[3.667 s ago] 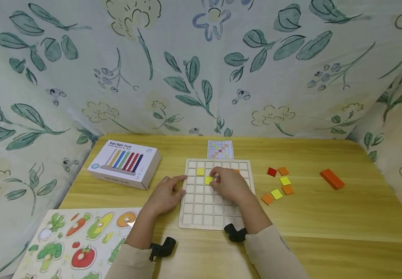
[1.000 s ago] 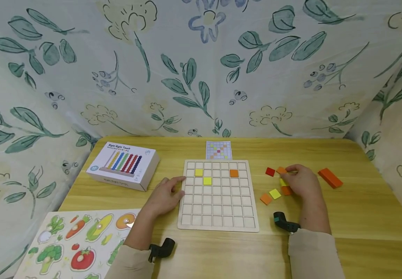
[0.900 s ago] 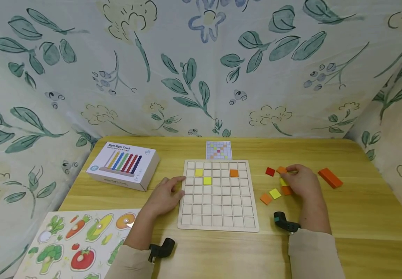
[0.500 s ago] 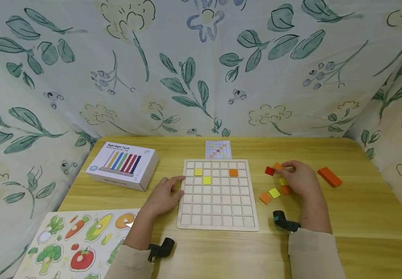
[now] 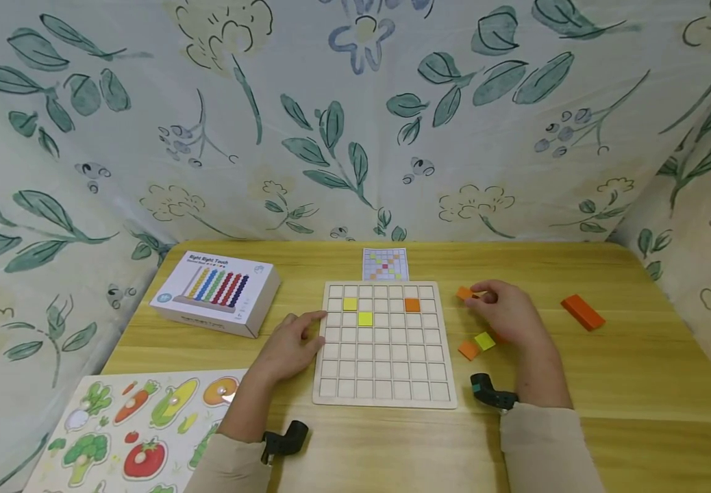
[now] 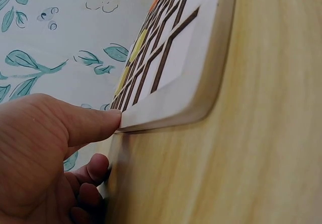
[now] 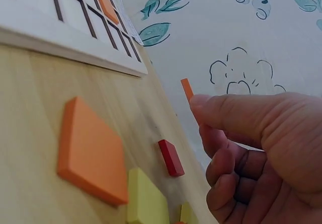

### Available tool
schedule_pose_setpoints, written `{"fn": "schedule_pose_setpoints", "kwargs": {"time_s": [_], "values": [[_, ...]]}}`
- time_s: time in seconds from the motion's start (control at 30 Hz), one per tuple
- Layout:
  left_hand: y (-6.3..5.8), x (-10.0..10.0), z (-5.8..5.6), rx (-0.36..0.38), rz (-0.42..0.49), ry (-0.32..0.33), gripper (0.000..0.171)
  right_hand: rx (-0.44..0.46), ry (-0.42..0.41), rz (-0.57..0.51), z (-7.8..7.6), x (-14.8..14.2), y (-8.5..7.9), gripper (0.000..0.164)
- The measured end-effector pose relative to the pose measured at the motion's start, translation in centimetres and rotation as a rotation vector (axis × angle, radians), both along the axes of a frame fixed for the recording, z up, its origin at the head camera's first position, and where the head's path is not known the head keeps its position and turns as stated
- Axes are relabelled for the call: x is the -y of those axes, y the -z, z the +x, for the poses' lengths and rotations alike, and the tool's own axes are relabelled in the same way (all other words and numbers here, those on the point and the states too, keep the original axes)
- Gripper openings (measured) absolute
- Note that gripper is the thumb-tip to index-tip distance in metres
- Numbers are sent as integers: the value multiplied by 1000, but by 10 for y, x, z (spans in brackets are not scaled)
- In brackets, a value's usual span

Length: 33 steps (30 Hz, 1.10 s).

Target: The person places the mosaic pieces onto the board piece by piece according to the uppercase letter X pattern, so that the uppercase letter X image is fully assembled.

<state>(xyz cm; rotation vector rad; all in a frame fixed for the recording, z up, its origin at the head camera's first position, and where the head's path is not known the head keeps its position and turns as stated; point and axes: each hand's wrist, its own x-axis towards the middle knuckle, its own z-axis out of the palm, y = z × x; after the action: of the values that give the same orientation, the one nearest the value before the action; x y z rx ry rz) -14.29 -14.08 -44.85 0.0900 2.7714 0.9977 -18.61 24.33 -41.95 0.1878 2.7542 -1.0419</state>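
Note:
The square wooden grid board lies mid-table with two yellow tiles and one orange tile in its cells. My left hand rests at its left edge, the thumb touching the rim and the other fingers loosely bent. Right of the board, my right hand pinches another orange tile between thumb and finger, raised above the table. Below it in the right wrist view lie a red tile, a loose orange tile and a yellow tile.
A small pattern card lies behind the board. At the left stand a white box picturing coloured beads and a vegetable puzzle board. An orange-red block sits far right. Floral cloth rises behind the table.
Earlier, my right hand left the second yellow tile on the board and reached to the loose tiles. It has since picked up an orange tile and moved left with it. The left hand stays put.

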Motion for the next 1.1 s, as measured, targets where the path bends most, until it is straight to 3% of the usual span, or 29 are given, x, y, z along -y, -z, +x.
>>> {"fn": "schedule_pose_setpoints", "kwargs": {"time_s": [0.53,0.83,1.1], "values": [[0,0,0,4,1,-2,49,21,-126,-1,-1,52,-3,33],[1,0,0,-2,5,-1,48,43,-234,-8,3,83,4,27],[0,1,0,2,0,0,48,-17,-284,12,3,92,15,25]]}}
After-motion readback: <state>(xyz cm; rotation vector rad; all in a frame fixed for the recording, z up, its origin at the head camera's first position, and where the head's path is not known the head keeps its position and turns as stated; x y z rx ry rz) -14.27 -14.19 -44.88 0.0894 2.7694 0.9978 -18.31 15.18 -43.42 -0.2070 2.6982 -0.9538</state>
